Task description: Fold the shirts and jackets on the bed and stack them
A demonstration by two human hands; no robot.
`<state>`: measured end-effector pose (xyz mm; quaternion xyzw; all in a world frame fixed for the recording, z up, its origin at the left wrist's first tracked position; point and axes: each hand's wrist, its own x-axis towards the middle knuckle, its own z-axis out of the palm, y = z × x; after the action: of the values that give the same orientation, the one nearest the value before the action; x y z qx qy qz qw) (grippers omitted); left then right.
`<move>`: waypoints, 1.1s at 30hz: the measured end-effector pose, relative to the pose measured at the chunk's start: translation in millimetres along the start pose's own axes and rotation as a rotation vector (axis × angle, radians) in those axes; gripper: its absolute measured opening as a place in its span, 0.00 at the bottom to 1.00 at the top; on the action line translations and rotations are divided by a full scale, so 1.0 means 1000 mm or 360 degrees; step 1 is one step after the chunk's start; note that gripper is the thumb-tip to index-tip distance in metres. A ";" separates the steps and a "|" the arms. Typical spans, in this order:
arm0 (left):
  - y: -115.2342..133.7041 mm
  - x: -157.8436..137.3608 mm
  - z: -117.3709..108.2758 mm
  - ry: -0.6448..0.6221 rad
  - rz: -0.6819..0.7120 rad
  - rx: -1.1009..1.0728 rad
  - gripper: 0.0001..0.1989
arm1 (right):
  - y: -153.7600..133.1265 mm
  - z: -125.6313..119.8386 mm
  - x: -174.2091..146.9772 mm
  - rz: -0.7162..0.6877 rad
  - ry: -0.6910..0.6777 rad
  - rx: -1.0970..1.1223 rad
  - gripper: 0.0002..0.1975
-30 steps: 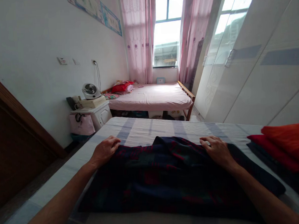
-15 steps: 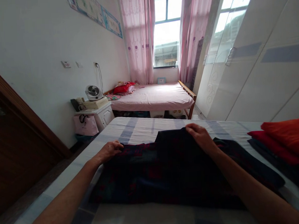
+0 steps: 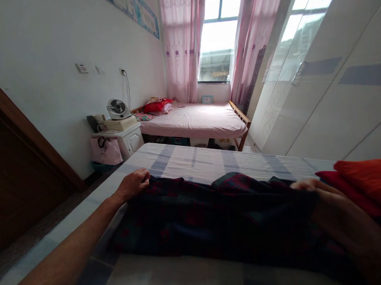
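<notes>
A dark garment (image 3: 194, 219) with a red and green pattern lies across the near bed, its exact kind hard to make out in the shade. My left hand (image 3: 136, 181) is closed on its upper left corner. At the right end, my right hand (image 3: 311, 189) has its fingers closed on the cloth, the hand somewhat blurred. Between the two hands the upper edge is bunched and wavy. The striped white and blue sheet (image 3: 197, 159) shows beyond the garment and in front of it.
Folded orange and red clothes (image 3: 368, 182) are stacked at the right, close to my right hand. Beyond the near bed stand a second bed (image 3: 192, 121) with pink bedding and a white cabinet (image 3: 131, 139) bearing a fan (image 3: 117, 109). White wardrobes (image 3: 329, 101) line the right.
My right hand has moved right and toward me, drawing cloth along. The raised dark part in the middle has dropped into folds. My left hand keeps its corner. The view has shifted slightly.
</notes>
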<state>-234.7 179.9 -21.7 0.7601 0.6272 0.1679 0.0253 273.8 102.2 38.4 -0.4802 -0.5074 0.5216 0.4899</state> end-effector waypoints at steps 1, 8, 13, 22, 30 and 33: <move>0.000 0.000 -0.002 0.0039 -0.0030 -0.0011 0.07 | 0.000 -0.005 -0.004 -0.0023 -0.0138 0.0000 0.09; -0.003 0.009 0.002 0.0161 -0.0297 -0.0112 0.13 | 0.010 -0.004 0.002 0.0020 -0.0551 -0.0843 0.13; -0.009 0.011 0.004 0.0056 -0.0258 -0.0348 0.21 | 0.046 -0.028 0.053 -0.0500 0.0092 -0.1771 0.16; -0.013 0.009 -0.001 -0.0048 -0.0518 -0.0691 0.26 | 0.069 -0.036 0.089 -0.0758 -0.0006 -0.2107 0.10; -0.020 -0.004 -0.003 0.0059 -0.0872 -0.0513 0.24 | 0.087 -0.049 0.086 -0.0433 0.0295 -0.1870 0.14; -0.011 -0.021 -0.009 -0.0036 -0.0775 -0.0627 0.29 | 0.093 -0.053 0.084 -0.0443 0.0284 -0.1794 0.15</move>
<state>-250.9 160.6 -20.2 0.5699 0.7458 0.2668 0.2185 319.9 188.8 -56.4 -0.6374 -0.7216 0.0595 0.2636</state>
